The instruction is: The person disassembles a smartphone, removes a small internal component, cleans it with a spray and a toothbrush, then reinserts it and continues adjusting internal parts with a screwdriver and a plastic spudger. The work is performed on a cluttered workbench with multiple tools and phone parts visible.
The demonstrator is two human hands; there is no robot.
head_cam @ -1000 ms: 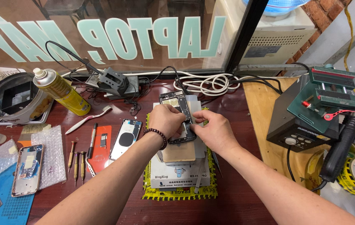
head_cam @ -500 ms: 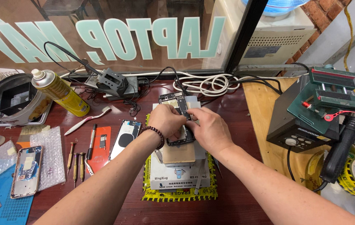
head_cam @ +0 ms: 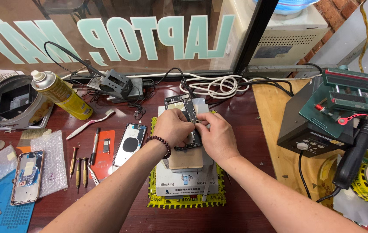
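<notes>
Here, both my forearms reach in from the bottom edge and meet over the middle of the bench. My left hand comes in from the lower left, wrist turned so the back of the hand faces up, a dark beaded bracelet round the wrist. Its fingers are curled down and pinched onto the opened phone, which lies flat and face-open on the grey block of a heating pad, its top end pointing away from me towards the window. My right hand comes in from the lower right, knuckles up, and its fingertips are bent in against the phone's right edge, touching my left fingers. Both hands are closed on the phone; how tightly, I cannot tell, since the fingertips are tucked under.

The pad sits on a yellow mat on the dark red table. Just to the left of my left forearm lies a phone back cover, and beside it an orange card, a black pen tool and a row of small screwdrivers. Farther left is another phone frame on bubble wrap. A yellow spray can lies tilted at the back left, and a green machine stands well apart on my right.
</notes>
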